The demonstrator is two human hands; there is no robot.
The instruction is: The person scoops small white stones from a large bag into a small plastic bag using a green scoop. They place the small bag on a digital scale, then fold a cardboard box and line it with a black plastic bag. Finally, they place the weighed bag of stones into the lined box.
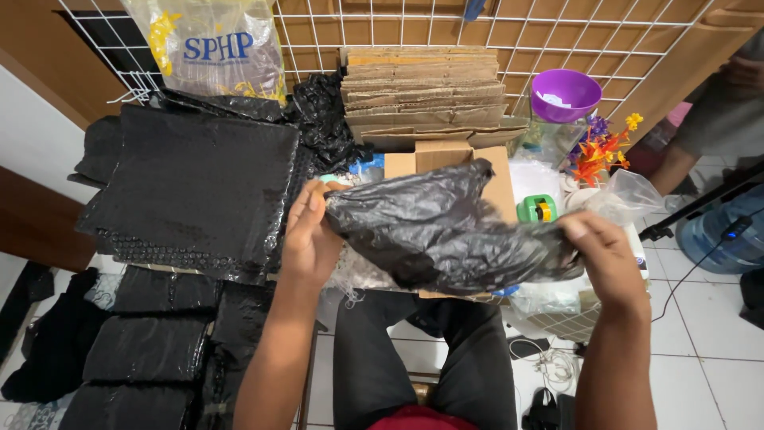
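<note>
Black bubble-wrap sheets [195,187] stacked far left, largest mass; flattened cardboard [426,87] piled far centre against a wire grid [509,32]. Open cardboard box [446,159] under the work.

Black plastic bag [446,227] held stretched in mid-air over the box, centre of scene. Left hand [310,235] pinches its left edge, fingers closed on the film; right hand [605,259] grips the right end, clenched.

Risk, as judged: thin film pulled taut between two grips could tear or slip free.

Bag looks crumpled, glossy, creased, limp. Green tape dispenser [536,209] just beyond, right.
</note>
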